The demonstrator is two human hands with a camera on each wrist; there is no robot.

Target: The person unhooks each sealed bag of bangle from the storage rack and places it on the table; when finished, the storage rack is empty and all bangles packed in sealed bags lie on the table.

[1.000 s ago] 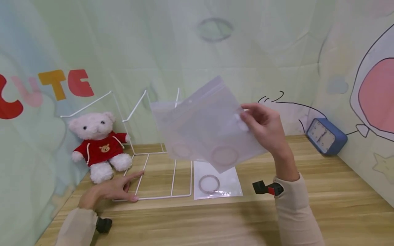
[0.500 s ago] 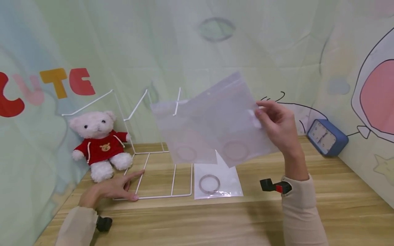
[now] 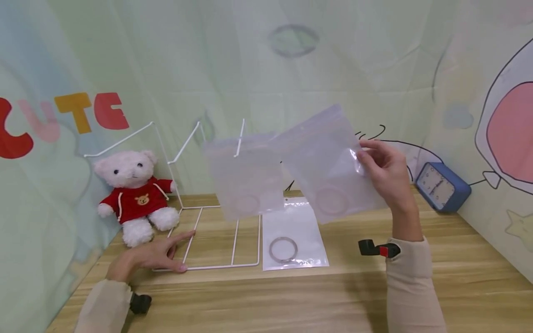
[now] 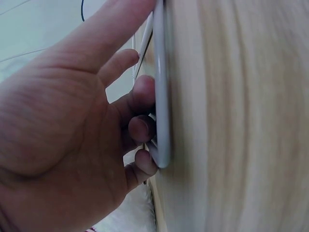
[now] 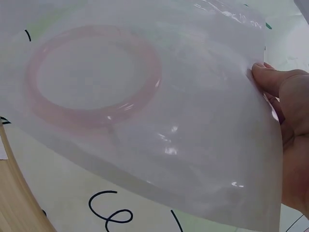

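Observation:
My right hand (image 3: 387, 173) pinches the side edge of a translucent zip bag (image 3: 322, 162), tilted in the air. A pinkish ring (image 5: 150, 87) like a bangle shows through that bag in the right wrist view. Left of it, a second zip bag (image 3: 245, 173) with a ring inside hangs at the right prong of a white wire rack (image 3: 208, 268). The two bags meet or overlap near their top corners. My left hand (image 3: 145, 256) rests on the rack's base, thumb on the front wire and a finger on a cross wire (image 4: 164, 96).
A third bag (image 3: 300, 261) holding a ring lies flat on the wooden table (image 3: 250, 305) right of the rack. A white teddy bear (image 3: 137, 199) in a red hoodie sits at the left. A blue clock (image 3: 443, 185) stands back right, before a printed cloth (image 3: 354, 69).
My right hand has moved right, drawing its bag away from the hanging bag, which now shows more fully with the prong tip in front. My left hand stays on the rack.

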